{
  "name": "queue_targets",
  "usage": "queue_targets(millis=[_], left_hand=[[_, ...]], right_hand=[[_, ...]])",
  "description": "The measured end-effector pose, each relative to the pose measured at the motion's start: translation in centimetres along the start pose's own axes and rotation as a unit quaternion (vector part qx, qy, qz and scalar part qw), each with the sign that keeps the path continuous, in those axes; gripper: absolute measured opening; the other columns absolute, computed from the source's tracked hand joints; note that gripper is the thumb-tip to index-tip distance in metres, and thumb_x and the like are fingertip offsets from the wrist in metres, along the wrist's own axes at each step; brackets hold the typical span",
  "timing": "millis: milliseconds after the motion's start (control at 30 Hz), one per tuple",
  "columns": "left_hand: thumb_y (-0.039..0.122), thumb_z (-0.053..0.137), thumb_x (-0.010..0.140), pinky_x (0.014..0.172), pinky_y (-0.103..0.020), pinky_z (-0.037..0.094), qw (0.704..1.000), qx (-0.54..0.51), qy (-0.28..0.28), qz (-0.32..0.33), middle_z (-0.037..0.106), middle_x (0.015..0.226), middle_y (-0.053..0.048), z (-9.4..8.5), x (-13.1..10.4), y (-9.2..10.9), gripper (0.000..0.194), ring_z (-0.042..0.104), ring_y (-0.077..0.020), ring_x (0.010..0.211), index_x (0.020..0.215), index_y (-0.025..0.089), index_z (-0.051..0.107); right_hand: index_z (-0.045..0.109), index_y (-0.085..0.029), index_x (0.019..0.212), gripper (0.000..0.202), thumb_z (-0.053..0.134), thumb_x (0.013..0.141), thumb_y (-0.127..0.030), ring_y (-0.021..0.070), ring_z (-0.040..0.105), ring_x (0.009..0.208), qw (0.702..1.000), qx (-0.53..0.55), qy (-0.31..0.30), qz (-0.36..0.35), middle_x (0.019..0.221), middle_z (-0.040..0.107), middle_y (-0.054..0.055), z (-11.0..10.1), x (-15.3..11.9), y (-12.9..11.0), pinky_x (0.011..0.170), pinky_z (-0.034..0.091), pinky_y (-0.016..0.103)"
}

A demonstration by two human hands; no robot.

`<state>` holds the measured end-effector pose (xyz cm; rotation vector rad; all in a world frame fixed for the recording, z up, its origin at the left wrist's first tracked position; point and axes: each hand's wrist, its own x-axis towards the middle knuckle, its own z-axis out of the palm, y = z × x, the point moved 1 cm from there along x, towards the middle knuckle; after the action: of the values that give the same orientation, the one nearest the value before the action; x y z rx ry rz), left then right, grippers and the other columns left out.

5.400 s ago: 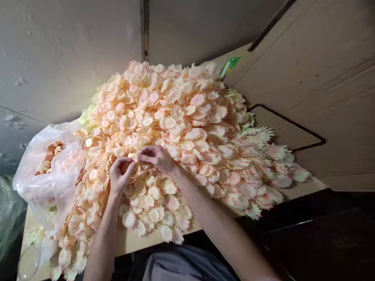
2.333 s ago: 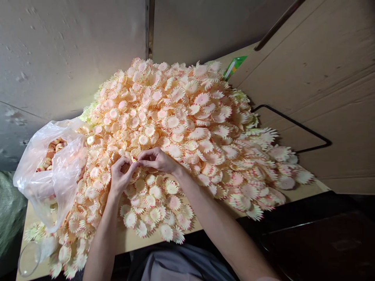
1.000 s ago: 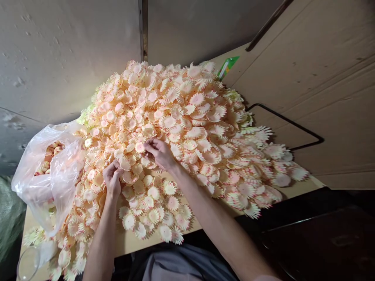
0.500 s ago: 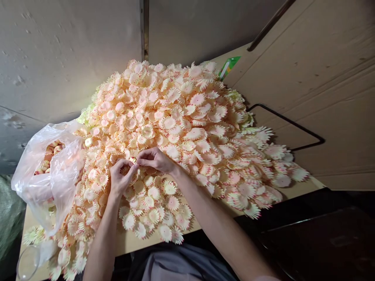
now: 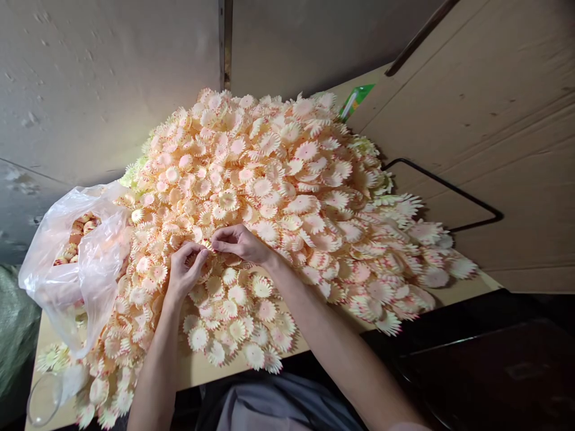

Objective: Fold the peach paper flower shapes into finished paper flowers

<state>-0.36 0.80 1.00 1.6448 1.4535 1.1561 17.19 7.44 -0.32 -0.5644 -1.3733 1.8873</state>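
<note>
A large heap of artificial flower petal pieces (image 5: 265,187), cream and pale pink with scalloped, red-flecked edges, covers much of the table. Over the heap's front left part, my left hand (image 5: 185,267) is closed in a pinch, thumb against the fingers. My right hand (image 5: 240,244) meets it from the right, also pinching, the fingertips of both hands almost together. Between them shows a small cream petal piece (image 5: 206,244), mostly hidden by the fingers. More loose petal pieces (image 5: 238,294) lie just below my hands.
At the left, an open clear plastic bag (image 5: 49,269) holds several small round cream-and-red pieces (image 5: 72,248). A clear round container (image 5: 44,400) stands at the front left corner. Behind the heap are a green packet (image 5: 354,102), cardboard (image 5: 494,137) and a bent black rod (image 5: 453,190).
My fingertips have shifted slightly, the left thumb drawing a little away from the right hand's fingers. The whole view has moved a touch. The heap looks the same.
</note>
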Motion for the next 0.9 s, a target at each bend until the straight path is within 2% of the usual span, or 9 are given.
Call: queue_targets(millis=[100, 300, 400, 500, 633, 700, 800, 900], left_hand=[[0.041, 0.061, 0.091, 0.071, -0.026, 0.043, 1.0, 0.002, -0.005, 0.005, 0.062, 0.077, -0.003, -0.02, 0.09, -0.19, 0.027, 0.056, -0.0144, 0.074, 0.081, 0.016, 0.066], [0.045, 0.058, 0.092, 0.059, -0.023, 0.036, 1.0, -0.02, 0.0, -0.018, 0.055, 0.07, -0.001, 0.16, 0.11, -0.2, 0.032, 0.046, -0.0109, 0.062, 0.08, 0.016, 0.063], [0.046, 0.06, 0.091, 0.059, -0.023, 0.037, 0.999, -0.026, 0.013, -0.023, 0.056, 0.07, 0.0, 0.26, 0.11, -0.18, 0.033, 0.047, -0.0107, 0.062, 0.079, 0.016, 0.062], [0.045, 0.06, 0.091, 0.061, -0.022, 0.038, 0.999, -0.017, 0.021, -0.02, 0.057, 0.071, 0.0, 0.33, 0.17, -0.3, 0.032, 0.048, -0.0109, 0.064, 0.08, 0.016, 0.062], [0.046, 0.058, 0.092, 0.06, -0.023, 0.036, 1.0, -0.013, 0.013, -0.012, 0.053, 0.07, 0.0, 0.38, 0.25, -0.29, 0.033, 0.044, -0.0107, 0.063, 0.08, 0.016, 0.06], [0.05, 0.057, 0.092, 0.059, -0.023, 0.035, 0.999, -0.03, 0.007, -0.017, 0.049, 0.069, 0.001, 0.34, 0.22, -0.19, 0.035, 0.041, -0.0106, 0.061, 0.08, 0.017, 0.058], [0.053, 0.056, 0.092, 0.06, -0.023, 0.035, 0.996, -0.076, 0.026, -0.033, 0.045, 0.07, 0.002, 0.08, 0.08, -0.05, 0.036, 0.039, -0.0109, 0.063, 0.082, 0.018, 0.055], [0.053, 0.056, 0.092, 0.061, -0.023, 0.036, 0.992, -0.103, 0.042, -0.053, 0.042, 0.071, 0.002, -0.13, -0.07, 0.06, 0.035, 0.038, -0.0111, 0.064, 0.083, 0.019, 0.053]], right_hand=[[0.071, -0.014, 0.077, 0.03, 0.082, 0.073, -0.042, 0.0094, 0.055, 0.065, 1.0, 0.0, 0.009, 0.004, 0.071, 0.064, -0.001, -0.03, 0.03, 0.13, 0.062, 0.043, 0.023], [0.071, -0.015, 0.08, 0.031, 0.08, 0.075, -0.045, 0.0105, 0.058, 0.067, 1.0, 0.006, 0.022, 0.008, 0.074, 0.065, 0.0, 0.14, 0.09, 0.18, 0.063, 0.047, 0.023], [0.07, -0.016, 0.086, 0.034, 0.085, 0.069, -0.042, 0.0127, 0.061, 0.073, 1.0, 0.011, 0.009, 0.006, 0.08, 0.068, 0.001, 0.24, 0.03, 0.28, 0.068, 0.049, 0.025], [0.07, -0.015, 0.083, 0.034, 0.087, 0.065, -0.038, 0.0116, 0.059, 0.069, 1.0, -0.021, 0.009, 0.001, 0.076, 0.066, -0.001, 0.4, -0.02, 0.34, 0.065, 0.046, 0.025], [0.069, -0.015, 0.078, 0.029, 0.084, 0.069, -0.037, 0.0083, 0.05, 0.06, 0.999, -0.031, 0.017, -0.001, 0.066, 0.058, -0.004, 0.58, 0.01, 0.09, 0.055, 0.037, 0.023], [0.068, -0.015, 0.078, 0.027, 0.083, 0.07, -0.036, 0.0084, 0.051, 0.06, 1.0, -0.008, 0.018, 0.006, 0.066, 0.059, -0.004, 0.47, 0.08, -0.11, 0.055, 0.039, 0.023], [0.066, -0.016, 0.079, 0.028, 0.083, 0.07, -0.036, 0.0093, 0.056, 0.061, 0.995, 0.063, 0.07, 0.018, 0.072, 0.064, -0.002, -0.03, 0.26, -0.35, 0.058, 0.044, 0.024], [0.064, -0.016, 0.075, 0.029, 0.083, 0.066, -0.035, 0.0084, 0.054, 0.057, 0.984, 0.118, 0.132, 0.032, 0.069, 0.062, -0.002, -0.4, 0.46, -0.38, 0.057, 0.045, 0.024]])
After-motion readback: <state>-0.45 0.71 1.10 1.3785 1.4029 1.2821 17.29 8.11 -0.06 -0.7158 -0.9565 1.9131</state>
